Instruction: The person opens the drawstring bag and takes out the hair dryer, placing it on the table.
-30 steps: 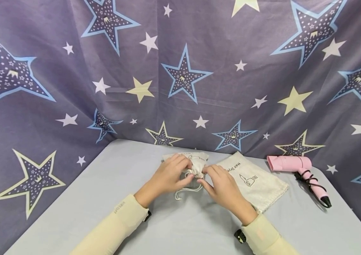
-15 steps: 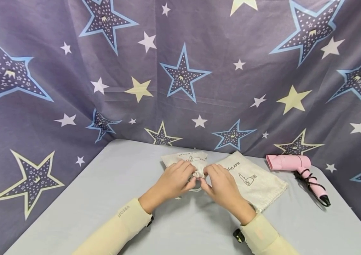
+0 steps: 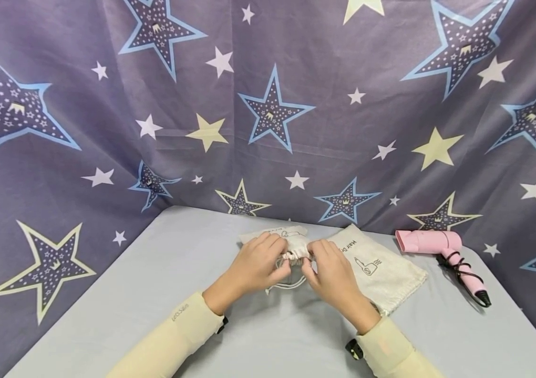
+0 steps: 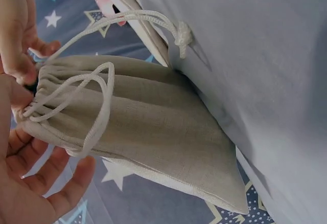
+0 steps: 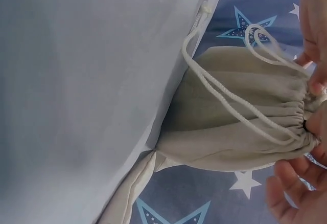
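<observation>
A beige cloth drawstring bag (image 3: 298, 244) with a printed drawing stands tilted toward me on the table, its gathered mouth held up between both hands. My left hand (image 3: 258, 262) pinches the ruffled rim on the left. On the right side of the same rim, the thumb and fingers of my right hand (image 3: 335, 273) hold the cloth. White cords loop down the bag's face in the left wrist view, one ending in a knot (image 4: 183, 40). A small dark spot shows within the mouth (image 5: 306, 116) in the right wrist view; the bag's contents are hidden.
Right of the hands lies a second, flat beige bag (image 3: 391, 273) printed "Hair Dryer". A pink hair dryer (image 3: 431, 242), its black cord wound round the handle, lies at the far right. A star-patterned curtain (image 3: 334, 152) rises behind the light table (image 3: 164, 257).
The fingertips came together at the bag's mouth half a second ago and now stand farther apart, the right hand shifted slightly right. The rim between them looks wider. The second bag and hair dryer stayed put.
</observation>
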### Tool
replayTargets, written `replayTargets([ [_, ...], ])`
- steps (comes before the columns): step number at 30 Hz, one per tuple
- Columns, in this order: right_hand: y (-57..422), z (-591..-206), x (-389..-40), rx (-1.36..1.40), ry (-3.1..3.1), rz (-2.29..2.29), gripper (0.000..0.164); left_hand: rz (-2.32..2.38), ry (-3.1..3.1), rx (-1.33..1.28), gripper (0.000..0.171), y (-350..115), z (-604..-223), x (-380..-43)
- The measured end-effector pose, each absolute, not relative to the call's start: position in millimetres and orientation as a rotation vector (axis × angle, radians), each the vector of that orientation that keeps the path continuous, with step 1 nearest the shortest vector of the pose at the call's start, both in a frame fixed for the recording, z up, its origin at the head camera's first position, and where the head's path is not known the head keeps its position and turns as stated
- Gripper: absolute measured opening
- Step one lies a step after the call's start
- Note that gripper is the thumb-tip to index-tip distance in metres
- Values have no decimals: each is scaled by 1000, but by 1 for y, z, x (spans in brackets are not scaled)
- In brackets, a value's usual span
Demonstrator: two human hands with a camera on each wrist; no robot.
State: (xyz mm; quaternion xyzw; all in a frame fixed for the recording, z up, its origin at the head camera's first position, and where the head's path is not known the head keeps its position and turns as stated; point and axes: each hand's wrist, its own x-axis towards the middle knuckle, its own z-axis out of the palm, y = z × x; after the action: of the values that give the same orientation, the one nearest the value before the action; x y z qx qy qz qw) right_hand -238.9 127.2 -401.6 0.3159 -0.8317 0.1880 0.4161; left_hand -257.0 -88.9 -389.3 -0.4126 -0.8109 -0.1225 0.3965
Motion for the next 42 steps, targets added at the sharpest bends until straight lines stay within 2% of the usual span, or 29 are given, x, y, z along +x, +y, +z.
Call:
replayTargets([
  [7, 127, -402, -238, 860, -2135, 491, 19, -333, -2084, -1036, 11, -86, -389, -255],
  [20, 123, -400, -239, 932, -2043, 623, 25, -348, -1957, -1124, 18, -83, -392, -254],
  [42, 131, -396, -242, 1042, -1994, 670, 27, -387, -1951, -1152, 18, -91, -383, -258],
])
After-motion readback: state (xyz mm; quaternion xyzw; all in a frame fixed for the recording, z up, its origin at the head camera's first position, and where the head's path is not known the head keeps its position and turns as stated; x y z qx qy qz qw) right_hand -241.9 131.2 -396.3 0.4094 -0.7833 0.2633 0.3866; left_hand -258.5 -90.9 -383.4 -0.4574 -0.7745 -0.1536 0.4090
